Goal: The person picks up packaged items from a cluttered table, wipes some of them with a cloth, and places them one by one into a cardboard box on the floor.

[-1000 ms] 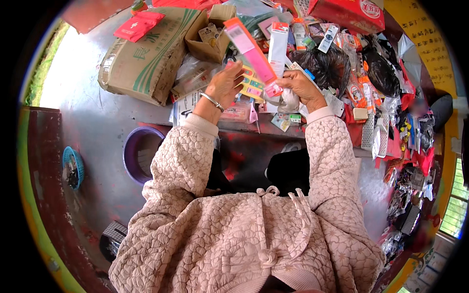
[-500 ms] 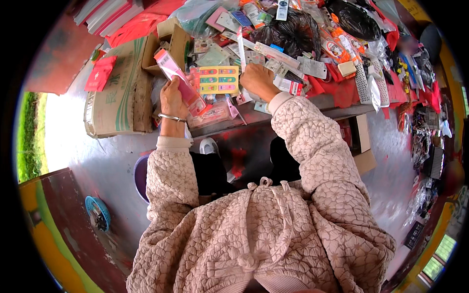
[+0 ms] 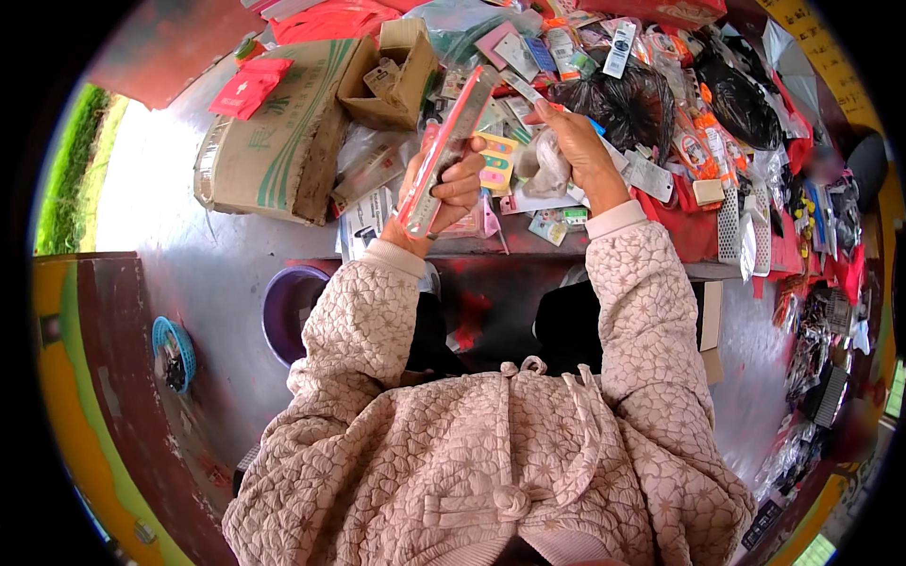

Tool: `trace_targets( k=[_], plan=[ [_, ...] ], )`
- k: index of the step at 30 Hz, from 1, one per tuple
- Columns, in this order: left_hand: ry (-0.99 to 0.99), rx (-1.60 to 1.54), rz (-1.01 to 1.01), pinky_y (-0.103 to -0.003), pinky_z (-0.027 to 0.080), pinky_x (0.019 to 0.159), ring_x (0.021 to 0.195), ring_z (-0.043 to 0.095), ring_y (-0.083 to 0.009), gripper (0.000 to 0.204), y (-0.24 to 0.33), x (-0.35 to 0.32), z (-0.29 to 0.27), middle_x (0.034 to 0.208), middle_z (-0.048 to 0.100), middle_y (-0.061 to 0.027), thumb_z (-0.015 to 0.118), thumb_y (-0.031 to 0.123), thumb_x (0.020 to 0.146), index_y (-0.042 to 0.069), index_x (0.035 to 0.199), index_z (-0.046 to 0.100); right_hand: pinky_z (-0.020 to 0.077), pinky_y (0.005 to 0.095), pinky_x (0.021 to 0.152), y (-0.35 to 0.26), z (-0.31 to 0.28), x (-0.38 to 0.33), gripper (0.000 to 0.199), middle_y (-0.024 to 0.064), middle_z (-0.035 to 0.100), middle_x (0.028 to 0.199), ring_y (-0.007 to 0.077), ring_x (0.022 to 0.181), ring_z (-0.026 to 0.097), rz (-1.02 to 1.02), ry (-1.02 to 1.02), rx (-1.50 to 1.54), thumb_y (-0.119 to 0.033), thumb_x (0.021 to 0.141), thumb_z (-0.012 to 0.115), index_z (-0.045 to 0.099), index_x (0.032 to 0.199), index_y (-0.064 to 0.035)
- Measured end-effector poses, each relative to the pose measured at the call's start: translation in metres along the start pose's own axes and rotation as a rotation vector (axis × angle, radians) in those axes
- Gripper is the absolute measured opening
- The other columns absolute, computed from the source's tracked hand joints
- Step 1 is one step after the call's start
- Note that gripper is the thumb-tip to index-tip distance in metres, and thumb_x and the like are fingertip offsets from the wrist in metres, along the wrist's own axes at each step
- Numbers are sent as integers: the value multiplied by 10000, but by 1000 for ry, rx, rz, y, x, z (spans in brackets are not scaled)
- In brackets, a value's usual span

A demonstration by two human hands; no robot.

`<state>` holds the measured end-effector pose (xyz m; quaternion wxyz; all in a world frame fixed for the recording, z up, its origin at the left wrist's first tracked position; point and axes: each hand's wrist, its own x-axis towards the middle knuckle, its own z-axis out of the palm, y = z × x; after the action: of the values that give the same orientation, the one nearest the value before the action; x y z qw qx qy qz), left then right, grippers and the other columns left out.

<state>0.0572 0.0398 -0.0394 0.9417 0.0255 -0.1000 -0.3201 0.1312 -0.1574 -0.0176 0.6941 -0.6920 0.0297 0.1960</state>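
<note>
My left hand [image 3: 442,193] is closed round a long, narrow package [image 3: 457,121] with red edges and a clear front, tilted with its top toward the table's far side. Close to it, my right hand [image 3: 587,156] has its fingers curled at a crumpled, whitish see-through plastic bag [image 3: 545,168]; what the bag contains cannot be made out. Between the hands, partly hidden by the left one, lies a yellow card of colourful small items [image 3: 496,162]. Under both hands spreads a pile of packaged small goods.
To the left stand a large cardboard carton [image 3: 274,151] with a red pouch [image 3: 251,87] on top and a small open box [image 3: 385,80]. Black plastic bags [image 3: 618,104] lie at the back right. A purple tub [image 3: 283,316] and a blue basket [image 3: 175,354] are on the floor.
The view has shifted, so the table's things appear farther right. My left hand has turned the package edge-on and brought it inward. My right hand has lifted from the pile with the whitish bag.
</note>
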Motion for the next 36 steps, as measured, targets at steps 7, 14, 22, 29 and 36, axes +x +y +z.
trace_targets(
  k=[7, 14, 22, 29, 36],
  plan=[
    [89, 52, -103, -167, 248, 360, 379, 312, -38, 573, -23, 5, 18, 570, 348, 0, 369, 511, 881, -42, 1005, 448, 484, 248, 536, -8, 16, -13, 219, 65, 611, 736, 118, 618, 580, 89, -266, 384, -181, 768, 660, 613, 864, 10],
    [323, 594, -214, -239, 476, 651, 769, 581, -170, 397, -16, 6, 24, 920, 597, -120, 402, 253, 893, -30, 1167, 449, 447, 235, 556, -13, 8, -14, 123, 52, 614, 728, 96, 612, 561, -117, -195, 85, -107, 735, 663, 625, 782, 1],
    [338, 699, -129, -324, 534, 738, 954, 591, -252, 393, -21, 7, 42, 1139, 515, -227, 415, 51, 855, -66, 1224, 348, 459, 236, 612, -23, -1, -20, 135, 51, 625, 796, 107, 667, 580, -66, -187, 145, -108, 789, 594, 612, 883, -13],
    [148, 668, -99, -288, 476, 861, 1058, 537, -254, 482, -23, 7, 32, 1194, 475, -221, 453, 58, 828, -54, 1270, 300, 447, 236, 663, -23, -12, -16, 304, 66, 597, 872, 112, 764, 563, -240, -124, 64, -87, 740, 644, 576, 1021, 8],
    [130, 552, -90, -304, 481, 856, 1066, 525, -268, 514, -25, 1, 29, 1233, 430, -242, 384, 287, 917, -17, 1314, 262, 436, 196, 683, -34, -4, -23, 374, 31, 602, 814, 85, 744, 561, -451, -51, -50, -10, 700, 660, 582, 1065, -11]
  ],
)
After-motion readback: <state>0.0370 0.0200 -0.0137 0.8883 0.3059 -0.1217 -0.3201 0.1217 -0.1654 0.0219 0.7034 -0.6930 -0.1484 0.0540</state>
